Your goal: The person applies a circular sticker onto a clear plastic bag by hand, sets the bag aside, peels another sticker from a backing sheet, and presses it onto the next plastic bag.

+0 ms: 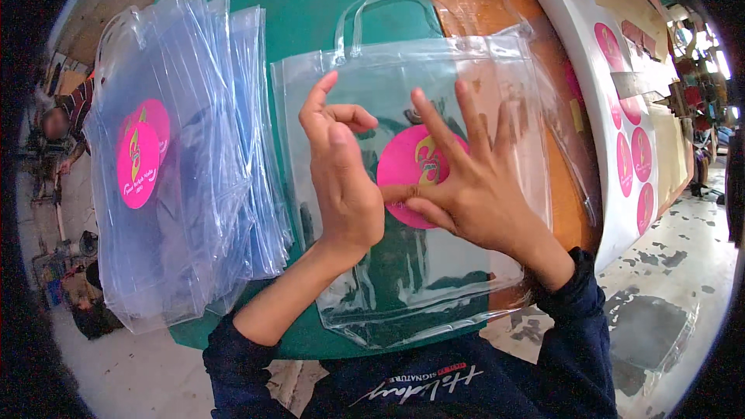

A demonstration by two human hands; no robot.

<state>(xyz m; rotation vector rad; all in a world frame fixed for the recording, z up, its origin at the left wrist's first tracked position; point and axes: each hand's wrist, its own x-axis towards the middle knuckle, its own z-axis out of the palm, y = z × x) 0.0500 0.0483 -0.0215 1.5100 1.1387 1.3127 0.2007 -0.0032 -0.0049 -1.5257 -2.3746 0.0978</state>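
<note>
A clear plastic tote bag (419,264) lies flat in front of me, its looped handle (388,0) pointing away. On its middle is a round pink sticker (400,157) with a yellow-green design. My right hand (489,194) is spread over the sticker's right side, its fingers apart and an index finger and thumb across the pink. Beside the sticker's left edge, my left hand (345,178) is turned on its side, fingers apart and partly bent, with nothing in it. Whether the left hand touches the bag I cannot tell.
A thick stack of clear plastic bags (186,171) with pink stickers lies at the left on the green table (303,0). At the right, a white sheet (590,101) carries several pink round stickers, with a metal piece (640,84) on it. A person (66,120) is at far left.
</note>
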